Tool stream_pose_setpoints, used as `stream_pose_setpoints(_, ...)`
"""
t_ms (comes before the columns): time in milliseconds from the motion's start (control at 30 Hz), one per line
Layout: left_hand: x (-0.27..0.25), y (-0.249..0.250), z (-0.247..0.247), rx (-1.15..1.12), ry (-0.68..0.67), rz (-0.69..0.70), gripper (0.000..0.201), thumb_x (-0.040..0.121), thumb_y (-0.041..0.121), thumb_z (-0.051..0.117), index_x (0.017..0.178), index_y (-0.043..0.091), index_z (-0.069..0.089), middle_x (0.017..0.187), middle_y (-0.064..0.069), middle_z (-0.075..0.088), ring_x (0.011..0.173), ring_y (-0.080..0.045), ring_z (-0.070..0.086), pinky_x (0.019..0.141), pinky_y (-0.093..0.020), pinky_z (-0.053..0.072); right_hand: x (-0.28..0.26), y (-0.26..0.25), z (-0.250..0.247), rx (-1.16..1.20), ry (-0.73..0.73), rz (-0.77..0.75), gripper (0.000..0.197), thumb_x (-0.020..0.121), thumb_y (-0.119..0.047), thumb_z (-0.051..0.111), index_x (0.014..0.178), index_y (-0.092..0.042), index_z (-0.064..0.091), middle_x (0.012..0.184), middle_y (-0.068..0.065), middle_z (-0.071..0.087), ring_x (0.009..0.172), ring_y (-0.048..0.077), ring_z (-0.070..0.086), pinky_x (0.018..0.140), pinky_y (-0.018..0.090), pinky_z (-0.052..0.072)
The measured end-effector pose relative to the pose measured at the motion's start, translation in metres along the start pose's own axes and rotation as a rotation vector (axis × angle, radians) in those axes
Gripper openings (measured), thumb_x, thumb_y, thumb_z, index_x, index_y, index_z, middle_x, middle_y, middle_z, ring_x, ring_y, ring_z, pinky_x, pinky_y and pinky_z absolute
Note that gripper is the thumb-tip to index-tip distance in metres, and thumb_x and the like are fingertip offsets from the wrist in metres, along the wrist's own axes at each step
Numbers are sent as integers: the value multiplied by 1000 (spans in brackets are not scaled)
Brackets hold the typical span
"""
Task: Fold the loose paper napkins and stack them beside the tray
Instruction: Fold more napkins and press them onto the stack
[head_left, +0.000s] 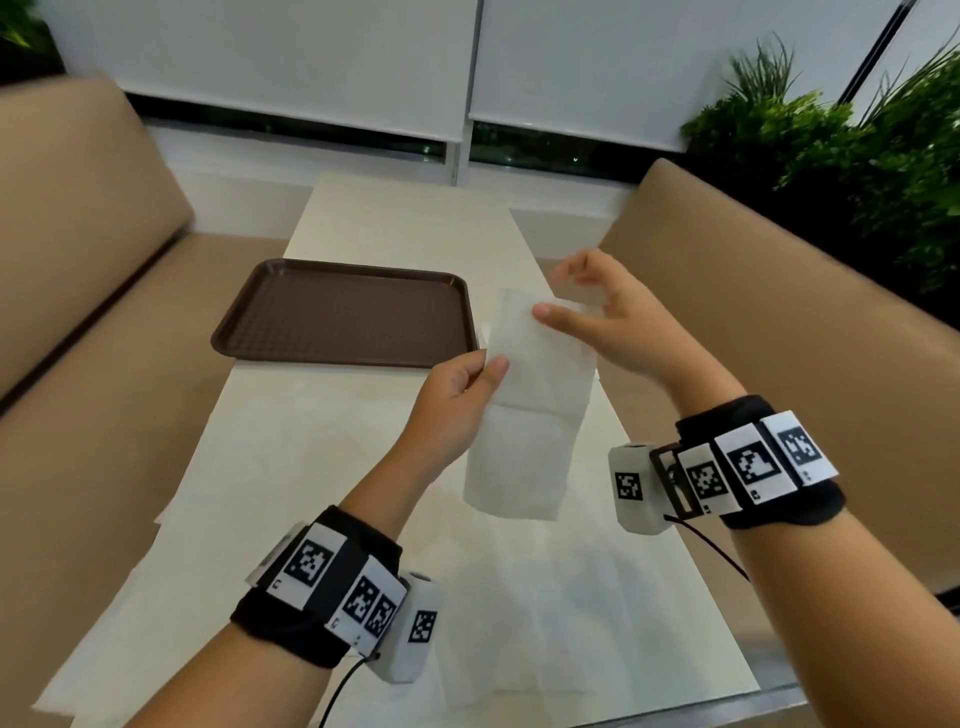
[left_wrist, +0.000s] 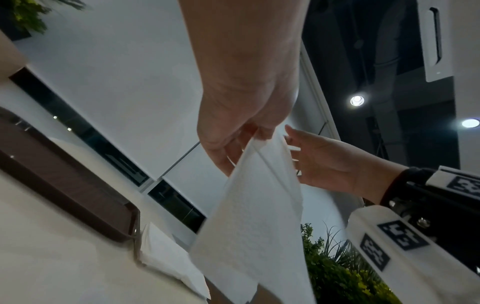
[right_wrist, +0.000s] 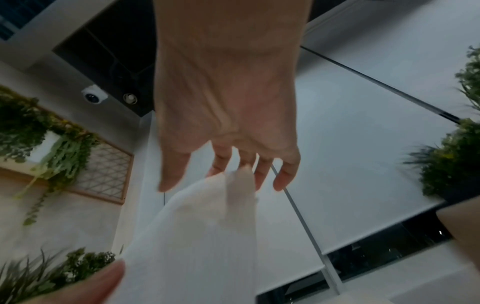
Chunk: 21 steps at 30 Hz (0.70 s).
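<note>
A white paper napkin (head_left: 530, 405) hangs in the air over the table, right of the brown tray (head_left: 343, 312). My left hand (head_left: 491, 366) pinches its left edge between thumb and fingers. At the top edge my right hand (head_left: 558, 306) holds it, thumb across the front and fingers behind. One finger shows through the paper in the right wrist view, where the napkin (right_wrist: 202, 236) is blurred. Seen from the left wrist, a small stack of folded napkins (left_wrist: 166, 255) lies against the tray's corner (left_wrist: 114, 222). Several loose unfolded napkins (head_left: 291, 457) lie flat on the table.
The pale table (head_left: 363, 218) runs between two tan bench seats (head_left: 78, 270). Green plants (head_left: 857, 166) stand at the back right. Windows with white blinds (head_left: 260, 62) close the far end.
</note>
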<state>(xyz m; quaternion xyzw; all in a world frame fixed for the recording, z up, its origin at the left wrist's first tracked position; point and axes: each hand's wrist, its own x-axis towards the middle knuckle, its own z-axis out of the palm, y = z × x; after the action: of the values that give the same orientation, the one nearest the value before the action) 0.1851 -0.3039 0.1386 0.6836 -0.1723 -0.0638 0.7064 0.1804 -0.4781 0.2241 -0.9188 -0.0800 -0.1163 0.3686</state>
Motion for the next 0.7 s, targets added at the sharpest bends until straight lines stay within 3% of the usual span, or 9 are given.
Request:
stream_pose_setpoints(33,1,0,-1,27,-18,11,29,98,30,48,104,10,68,103,-12,70,94,-27,67,83,-43,54,0,-2,-2,-48,-21,-28,48,81,-34,72,121,-22,48,121,-11,51,114,5,44,86,2,32)
stream_pose_setpoints(100,2,4,-1,64,-35,43,33,97,34,50,102,7,68,101,-16,68,93,-32,66,82,-48,53,2,-8,-6,-51,-112,-41,66,77,-32,76,129,-27,37,122,-8,55,114,4,49,89,5,37)
stream_pose_setpoints(200,5,5,-4,83,-52,74,32,93,35,52,104,9,66,100,-14,68,92,-31,66,79,-48,54,8,-11,-8,-33,-195,-33,52,87,-18,68,126,-27,36,95,0,66,87,15,65,72,20,53)
stream_pose_setpoints(267,6,-2,-11,64,-65,65,21,94,24,58,114,22,59,102,-2,70,89,-16,69,70,-34,58,11,-8,-10,-46,-137,-36,38,91,-12,60,119,-25,38,81,-5,63,72,9,62,63,15,48)
stream_pose_setpoints(333,3,-15,-20,-14,-88,23,44,89,10,64,120,37,47,109,4,68,89,-12,70,70,-27,58,14,-1,-12,-64,-50,-30,25,93,-8,56,107,-23,42,76,-6,59,62,0,54,58,8,42)
stream_pose_setpoints(467,3,-43,-36,10,-69,-35,38,84,-6,63,93,32,65,98,2,68,85,-14,67,71,-23,53,20,34,-8,-159,83,91,20,91,-6,55,83,-23,63,88,0,66,77,13,56,70,22,43)
stream_pose_setpoints(567,16,-65,-41,16,23,-176,38,86,-7,61,67,24,74,83,0,70,79,-15,66,70,-19,52,13,74,4,-16,47,286,20,91,-5,56,94,-21,69,95,0,66,84,19,60,64,16,47)
stream_pose_setpoints(633,31,-77,-41,18,55,-253,34,87,-4,60,75,23,75,94,-3,70,85,-14,65,68,-15,52,4,101,18,129,-45,421,25,89,-2,58,107,-17,65,102,3,63,81,19,61,58,10,48)
stream_pose_setpoints(700,55,-87,-37,6,58,-313,30,87,-5,59,89,22,73,104,-4,69,92,-19,66,72,-18,53,2,131,32,222,-81,496,30,87,3,58,109,-17,61,111,8,60,81,19,62,64,17,53)
